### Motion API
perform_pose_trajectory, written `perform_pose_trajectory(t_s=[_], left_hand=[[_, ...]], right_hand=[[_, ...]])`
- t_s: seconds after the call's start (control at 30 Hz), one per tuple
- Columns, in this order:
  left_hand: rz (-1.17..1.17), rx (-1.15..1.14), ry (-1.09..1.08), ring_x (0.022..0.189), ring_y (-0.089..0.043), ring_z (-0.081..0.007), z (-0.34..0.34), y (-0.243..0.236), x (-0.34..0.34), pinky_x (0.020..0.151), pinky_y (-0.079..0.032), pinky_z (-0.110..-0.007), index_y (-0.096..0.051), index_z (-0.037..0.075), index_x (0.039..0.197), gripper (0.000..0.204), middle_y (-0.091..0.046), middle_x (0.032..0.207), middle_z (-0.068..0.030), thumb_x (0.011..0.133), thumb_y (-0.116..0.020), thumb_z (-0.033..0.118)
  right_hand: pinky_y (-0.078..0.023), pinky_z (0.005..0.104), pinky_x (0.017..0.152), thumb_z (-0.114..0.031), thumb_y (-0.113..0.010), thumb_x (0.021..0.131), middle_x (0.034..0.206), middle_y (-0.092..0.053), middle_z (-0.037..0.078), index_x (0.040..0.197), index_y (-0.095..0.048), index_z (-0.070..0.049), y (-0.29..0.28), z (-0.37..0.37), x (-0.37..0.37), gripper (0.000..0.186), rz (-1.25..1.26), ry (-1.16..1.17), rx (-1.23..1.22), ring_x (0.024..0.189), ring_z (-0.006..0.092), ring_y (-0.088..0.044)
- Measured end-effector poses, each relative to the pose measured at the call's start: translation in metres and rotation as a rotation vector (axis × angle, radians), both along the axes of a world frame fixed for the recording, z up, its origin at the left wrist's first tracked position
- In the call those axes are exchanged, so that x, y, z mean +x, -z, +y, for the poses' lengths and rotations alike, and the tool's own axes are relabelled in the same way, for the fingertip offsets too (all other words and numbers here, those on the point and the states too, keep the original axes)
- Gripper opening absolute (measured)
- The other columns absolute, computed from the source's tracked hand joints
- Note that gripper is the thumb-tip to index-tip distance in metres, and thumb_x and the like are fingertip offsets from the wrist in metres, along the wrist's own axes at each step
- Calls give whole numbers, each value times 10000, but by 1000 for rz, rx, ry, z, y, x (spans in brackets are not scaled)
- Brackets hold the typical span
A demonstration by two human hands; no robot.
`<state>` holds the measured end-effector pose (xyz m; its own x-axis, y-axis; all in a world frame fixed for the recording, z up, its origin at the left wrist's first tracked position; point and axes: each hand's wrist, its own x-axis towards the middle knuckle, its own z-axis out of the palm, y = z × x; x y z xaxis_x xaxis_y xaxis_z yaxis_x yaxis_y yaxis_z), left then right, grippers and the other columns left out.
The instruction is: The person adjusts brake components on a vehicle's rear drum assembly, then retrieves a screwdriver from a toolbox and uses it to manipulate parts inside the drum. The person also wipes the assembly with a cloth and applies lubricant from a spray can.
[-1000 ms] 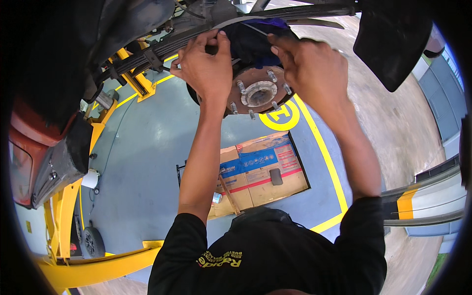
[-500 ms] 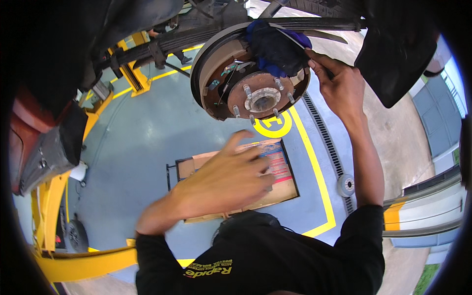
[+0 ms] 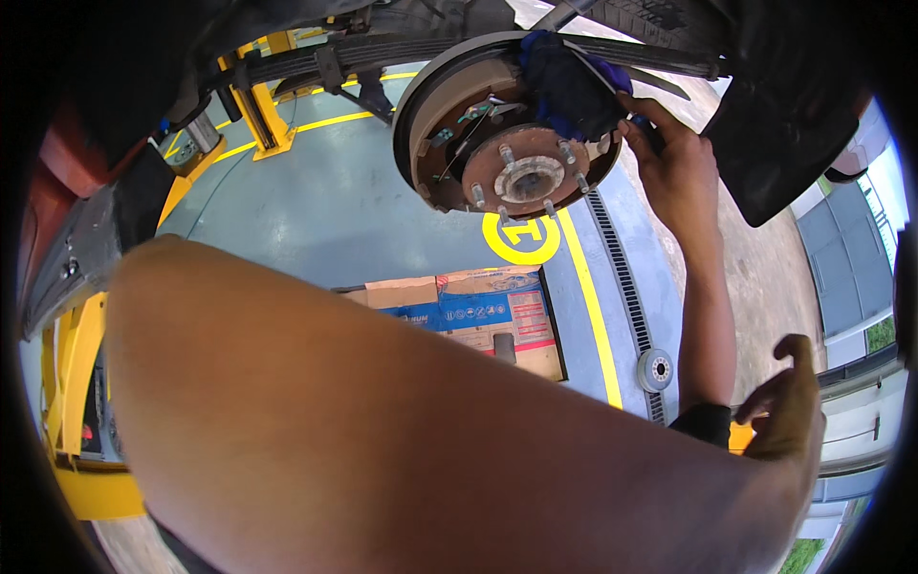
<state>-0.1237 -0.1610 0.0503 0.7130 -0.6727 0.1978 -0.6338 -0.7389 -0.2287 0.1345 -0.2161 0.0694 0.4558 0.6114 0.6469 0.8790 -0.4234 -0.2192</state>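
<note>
My right hand (image 3: pixel 677 177) grips a thin metal tool (image 3: pixel 595 69) with a dark handle, beside a bunched black-and-blue cloth (image 3: pixel 564 91) over the top of an exposed brake assembly (image 3: pixel 430 105). The rusty hub (image 3: pixel 497 158) with several protruding studs faces me, with springs and small parts behind it. My left forearm sweeps diagonally across the lower view, so my left hand (image 3: pixel 784 411) is at the far right, below my right arm, with fingers bent and apart and nothing visible in them.
Overhead are leaf springs (image 3: pixel 368 53), a black mudflap (image 3: pixel 751 153) and the vehicle's underside. Yellow lift posts (image 3: pixel 263 120) stand left. Below lie cardboard (image 3: pixel 459 301) on the blue floor (image 3: pixel 277 215), a drain grate (image 3: pixel 612 258) and a round metal piece (image 3: pixel 655 368) beside it.
My left hand let go at the top of the brake assembly and swung down and across to the far right. My right hand shifted rightward in the view, still holding the tool.
</note>
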Motion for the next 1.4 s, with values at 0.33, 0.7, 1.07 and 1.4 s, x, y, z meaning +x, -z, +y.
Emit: perform_pose_trajectory(t_s=[0.33,0.7,1.07,1.4], left_hand=[[38,57,-293,1195,-655,-256,-37,-66,-20,1044,-438,-449,-760,62,1143,291,-703,1174,-113,888,-731,200],[-693,-65,-752,1248,-597,-258,124,17,127,1077,-427,-472,-709,145,1379,479,-630,1349,-34,902,-752,152],[-934,-533,-653,995,-727,-296,125,36,130,848,-577,-415,-733,90,1168,172,-691,1159,-67,996,-730,94],[-970,-999,-584,986,-756,-228,168,33,104,847,-620,-354,-728,-5,1159,217,-692,1143,-130,983,-626,-78]], right_hand=[[-622,527,794,-308,-683,1030,957,-806,161,1291,-791,-245,8,5,-10,290,-170,56,25,902,398,-777],[-610,497,762,-313,-685,1032,907,-798,164,1280,-814,-271,-7,-18,-32,283,-16,55,-1,852,391,-773],[-606,512,768,-327,-688,1048,926,-806,154,1301,-807,-245,-5,-2,-18,291,-41,-52,-15,848,392,-769],[-612,505,838,-344,-699,1036,977,-813,126,1280,-813,-273,-15,32,-26,278,-157,-118,-74,939,362,-778]])
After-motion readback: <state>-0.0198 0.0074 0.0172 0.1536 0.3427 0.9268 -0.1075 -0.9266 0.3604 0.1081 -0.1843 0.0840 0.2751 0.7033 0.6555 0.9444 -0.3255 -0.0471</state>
